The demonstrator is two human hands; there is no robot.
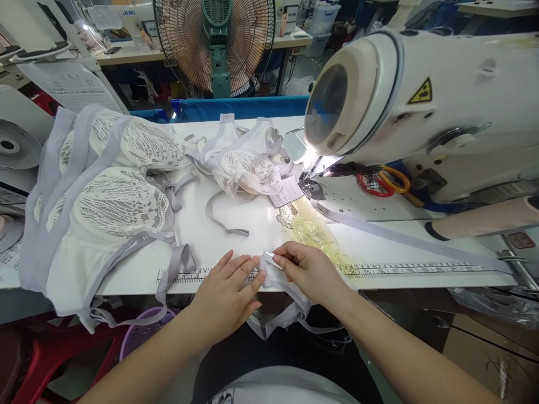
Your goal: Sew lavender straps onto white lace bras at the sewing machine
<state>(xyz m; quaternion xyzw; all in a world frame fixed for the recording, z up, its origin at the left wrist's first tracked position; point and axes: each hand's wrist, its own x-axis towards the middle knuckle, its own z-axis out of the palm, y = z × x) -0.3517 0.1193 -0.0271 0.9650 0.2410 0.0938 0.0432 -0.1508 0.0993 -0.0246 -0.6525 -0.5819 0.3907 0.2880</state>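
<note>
My left hand lies flat with fingers stretched out, pressing a white garment piece onto the front edge of the sewing table. My right hand is closed in a pinch on a small metal tool held against the same piece. Grey straps of that garment hang off the table edge below my hands. The white sewing machine stands at the right, its lit needle area beyond my right hand. A grey elastic strap runs from the needle toward the right.
A stack of white lace bras with grey straps fills the table's left side; another bra lies near the machine. Red and orange-handled scissors rest on the machine bed. A green fan stands behind. A ruler strip edges the table.
</note>
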